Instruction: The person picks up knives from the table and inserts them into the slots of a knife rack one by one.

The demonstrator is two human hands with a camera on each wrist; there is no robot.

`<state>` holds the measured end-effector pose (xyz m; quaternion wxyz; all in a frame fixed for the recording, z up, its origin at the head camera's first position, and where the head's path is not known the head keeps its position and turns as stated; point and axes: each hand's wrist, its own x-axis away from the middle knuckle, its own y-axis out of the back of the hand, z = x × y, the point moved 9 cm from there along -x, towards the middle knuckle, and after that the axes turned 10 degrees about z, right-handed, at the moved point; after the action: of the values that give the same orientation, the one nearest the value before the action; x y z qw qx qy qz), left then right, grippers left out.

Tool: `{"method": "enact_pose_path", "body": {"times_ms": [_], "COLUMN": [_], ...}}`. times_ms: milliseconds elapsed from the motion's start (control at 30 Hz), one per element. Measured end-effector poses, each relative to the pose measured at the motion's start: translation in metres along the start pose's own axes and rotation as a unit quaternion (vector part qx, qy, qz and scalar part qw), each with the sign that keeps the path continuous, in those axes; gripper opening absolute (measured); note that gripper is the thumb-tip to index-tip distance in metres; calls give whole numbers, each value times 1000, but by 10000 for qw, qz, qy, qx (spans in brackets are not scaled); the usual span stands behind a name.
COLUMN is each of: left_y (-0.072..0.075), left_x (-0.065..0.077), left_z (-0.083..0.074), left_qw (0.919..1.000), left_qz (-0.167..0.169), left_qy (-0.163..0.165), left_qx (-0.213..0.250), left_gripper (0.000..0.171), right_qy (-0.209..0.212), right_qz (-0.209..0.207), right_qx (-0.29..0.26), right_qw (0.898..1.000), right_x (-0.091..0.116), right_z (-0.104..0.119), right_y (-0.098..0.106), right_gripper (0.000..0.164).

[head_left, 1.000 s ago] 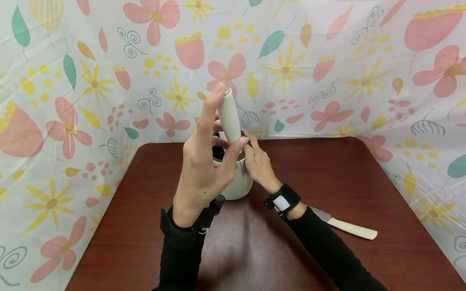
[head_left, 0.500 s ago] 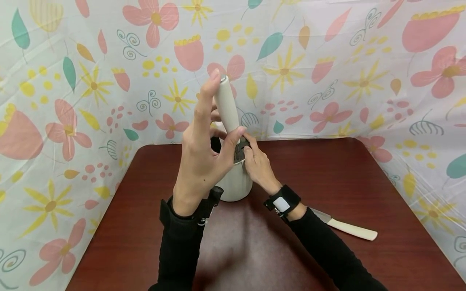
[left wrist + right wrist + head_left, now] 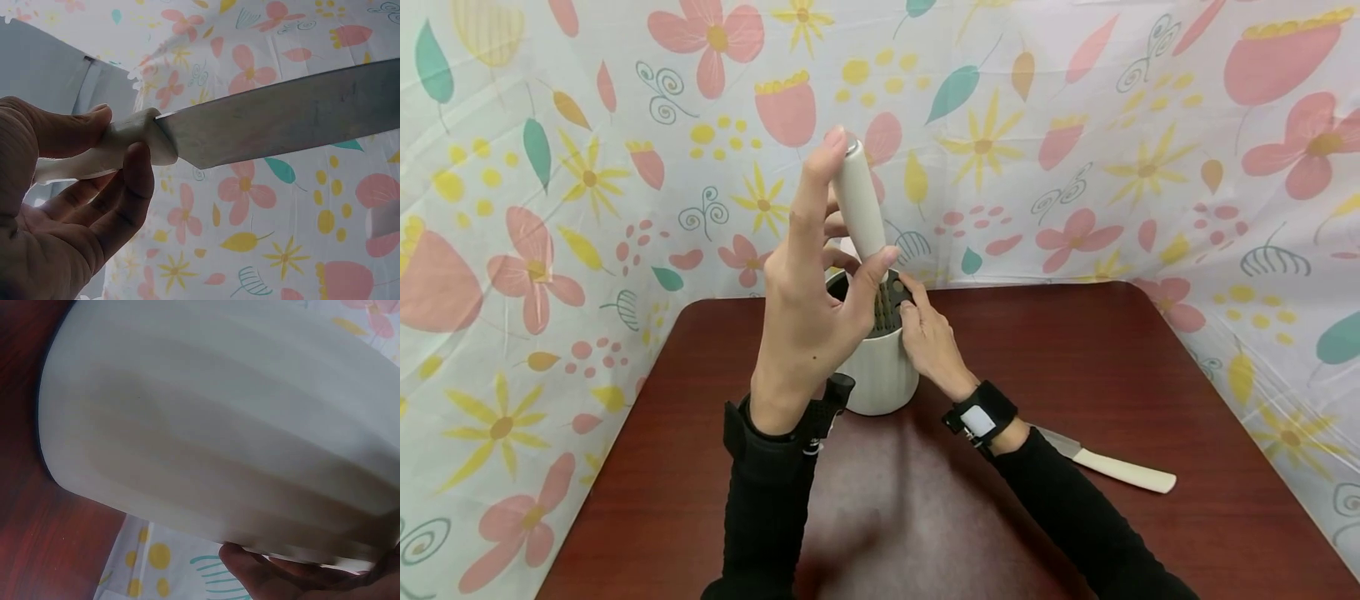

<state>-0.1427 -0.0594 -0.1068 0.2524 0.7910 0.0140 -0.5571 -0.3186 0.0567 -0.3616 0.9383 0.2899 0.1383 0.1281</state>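
My left hand [image 3: 808, 317] holds a kitchen knife upright by its off-white handle [image 3: 859, 200] over a white ribbed knife holder [image 3: 883, 379]. In the left wrist view, thumb and fingers pinch that handle, and a broad steel blade [image 3: 287, 112] runs out past the right edge. The head view hides most of this blade behind the hand. A dark slotted insert [image 3: 886, 321] fills the holder's top. My right hand [image 3: 932, 342] grips the holder at its right rim, and the right wrist view shows fingers [image 3: 256, 572] against the wall.
A second knife [image 3: 1127, 471] with a cream handle lies on the dark red-brown table [image 3: 1075, 350], its blade partly behind the right sleeve. Beyond the table's back edge hangs a flower-print cloth [image 3: 985, 75].
My left hand has risen and shifted slightly left with the knife, and more of the slotted insert shows. My right hand stays at the holder's rim.
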Motion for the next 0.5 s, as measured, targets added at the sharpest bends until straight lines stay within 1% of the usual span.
{"method": "enact_pose_path", "body": {"times_ms": [233, 400, 500], "left_y": [0, 0, 0], "left_x": [-2, -5, -5], "left_z": [1, 3, 4], "left_qw": [9999, 9998, 9998], "left_qz": [-3, 73, 101], "left_qy": [-49, -105, -72], "left_qx": [-105, -143, -175], "left_gripper": [62, 61, 63], "right_qy": [-9, 27, 25], "right_qz": [12, -23, -15], "right_qx": [-47, -76, -95], "right_qw": [10000, 10000, 10000], "right_x": [1, 1, 2], "right_z": [0, 1, 1], "right_y": [-2, -1, 0], "right_gripper": [48, 48, 48]}}
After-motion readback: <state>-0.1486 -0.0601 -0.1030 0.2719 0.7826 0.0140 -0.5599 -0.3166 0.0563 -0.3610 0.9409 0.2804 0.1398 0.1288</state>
